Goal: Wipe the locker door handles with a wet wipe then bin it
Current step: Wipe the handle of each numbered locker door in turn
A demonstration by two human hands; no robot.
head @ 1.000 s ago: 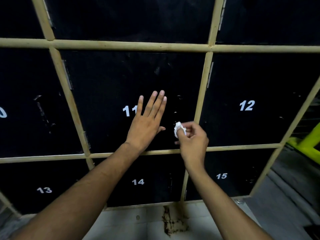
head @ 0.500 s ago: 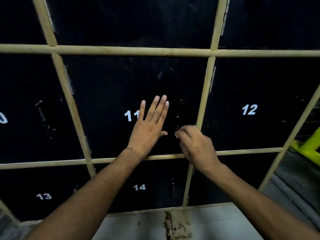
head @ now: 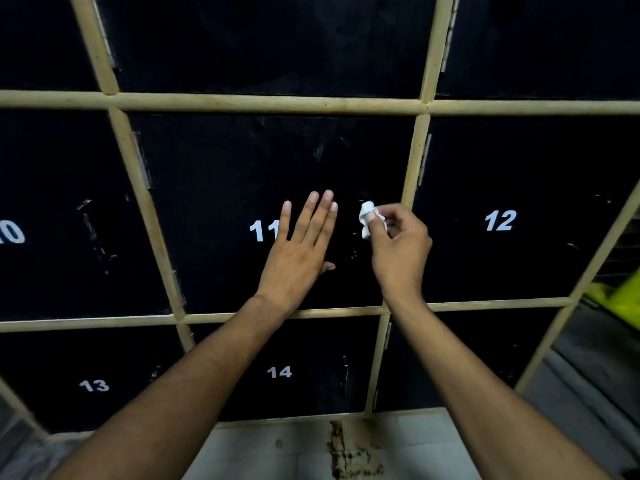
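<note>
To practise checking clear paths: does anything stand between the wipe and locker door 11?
Nothing visible does. The right hand pinches the wipe at the right edge of door 11; the left hand rests flat on that door, left of it.

The locker doors point(head: 225, 174) are all flat black with white slanted numbers point(head: 500, 220) on them, plus some pale greyish scuff marks point(head: 91, 230) here and there, and the frame point(head: 263, 102) between them is a faded creamy yellow. The wet wipe point(head: 366, 216) is plain white and really pops against the black. Down low the floor point(head: 249, 452) is light grey with a rusty brown stain point(head: 349, 452), and there's a neon yellow-green thing point(head: 627, 299) off at the right edge.
</note>
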